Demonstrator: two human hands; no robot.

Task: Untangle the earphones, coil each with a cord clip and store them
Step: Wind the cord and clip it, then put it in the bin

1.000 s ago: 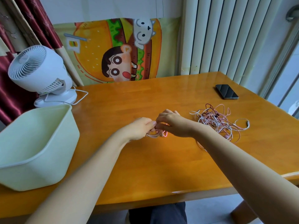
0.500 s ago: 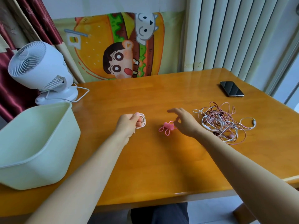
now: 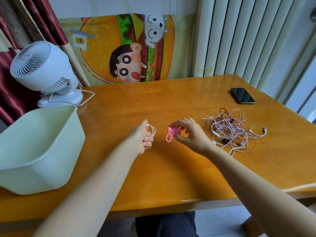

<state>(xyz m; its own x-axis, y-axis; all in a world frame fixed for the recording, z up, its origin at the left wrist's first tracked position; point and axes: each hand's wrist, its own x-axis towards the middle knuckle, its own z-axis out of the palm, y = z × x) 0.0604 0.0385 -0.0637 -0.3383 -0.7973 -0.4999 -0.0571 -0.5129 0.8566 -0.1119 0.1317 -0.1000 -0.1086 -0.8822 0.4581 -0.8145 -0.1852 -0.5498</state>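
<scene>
Head view looked down on a glossy orange wooden table (image 3: 153,168), with both of the person's hands raised over its middle. The left hand (image 3: 141,135) was curled into a fist round a small coil of pale pink earphone cord (image 3: 151,130), the loops poking out past the knuckles. Just to its right, and apart from it, the right hand (image 3: 191,134) pinched a pink cord clip (image 3: 173,132) between thumb and fingertips, and the clip's thin loop hung down from the pinch.

Near the right edge lay the tangled pile of earphones (image 3: 234,132) in white, pink and dark red cords, all knotted together. It lay close beside the right wrist but was not held. A dark phone (image 3: 242,96) lay flat toward the far right corner. At the left edge stood a pale green plastic bin (image 3: 34,151), and behind it, at the far left corner, a white desk fan (image 3: 42,71) with its cable trailing over the wood. A cartoon burger cloth (image 3: 126,48) hung on the wall beyond the far edge.
</scene>
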